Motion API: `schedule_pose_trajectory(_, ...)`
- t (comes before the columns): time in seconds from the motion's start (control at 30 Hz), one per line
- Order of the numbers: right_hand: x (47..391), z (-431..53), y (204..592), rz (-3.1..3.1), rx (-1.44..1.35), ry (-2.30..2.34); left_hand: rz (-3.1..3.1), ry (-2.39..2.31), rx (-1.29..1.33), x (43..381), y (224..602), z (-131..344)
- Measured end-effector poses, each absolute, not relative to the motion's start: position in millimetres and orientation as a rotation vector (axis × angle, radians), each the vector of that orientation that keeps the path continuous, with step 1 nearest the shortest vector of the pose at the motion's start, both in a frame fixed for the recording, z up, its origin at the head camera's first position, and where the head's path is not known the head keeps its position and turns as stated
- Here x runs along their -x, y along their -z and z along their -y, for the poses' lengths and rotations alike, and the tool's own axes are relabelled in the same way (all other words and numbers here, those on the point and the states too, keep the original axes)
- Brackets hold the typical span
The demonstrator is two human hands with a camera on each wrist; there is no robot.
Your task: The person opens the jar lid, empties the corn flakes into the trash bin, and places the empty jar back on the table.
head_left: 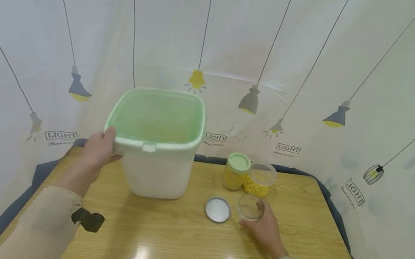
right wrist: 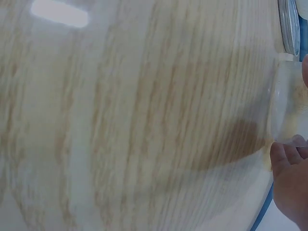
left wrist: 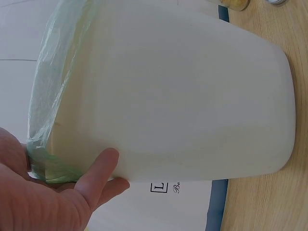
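A white bin (head_left: 155, 175) lined with a thin green bag (head_left: 155, 112) is over the left half of the table. My left hand (head_left: 98, 149) grips its rim at the near left corner, with the bag's edge (left wrist: 57, 166) caught under the hand. Farther right, my right hand (head_left: 266, 228) holds a small clear jar (head_left: 248, 214) between thumb and fingers, low over the tabletop. In the right wrist view that jar (right wrist: 284, 101) is cut off by the frame edge. A round silver-rimmed lid (head_left: 218, 210) lies just left of it.
Behind the clear jar stand a green-lidded jar (head_left: 236, 172) and a clear container (head_left: 256, 185), both with small yellow pieces inside. The wooden table (head_left: 177, 247) has a dark blue edge at the back, against a white lamp-print sheet (head_left: 235, 33).
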State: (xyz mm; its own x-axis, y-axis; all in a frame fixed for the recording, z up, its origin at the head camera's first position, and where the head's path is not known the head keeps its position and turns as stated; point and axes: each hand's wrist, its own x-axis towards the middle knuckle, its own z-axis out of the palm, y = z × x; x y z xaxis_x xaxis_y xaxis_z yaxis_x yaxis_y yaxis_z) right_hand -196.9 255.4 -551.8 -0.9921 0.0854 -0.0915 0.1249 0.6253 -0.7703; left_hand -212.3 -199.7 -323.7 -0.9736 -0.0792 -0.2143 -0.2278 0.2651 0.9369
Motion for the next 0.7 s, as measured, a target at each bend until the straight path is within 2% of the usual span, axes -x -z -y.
schedule_pose_trajectory(0.7,199.1,-252.1,551.0,-2.73,-0.16,1.308,-2.424,-1.785,0.306,211.2,324.9,198.8)
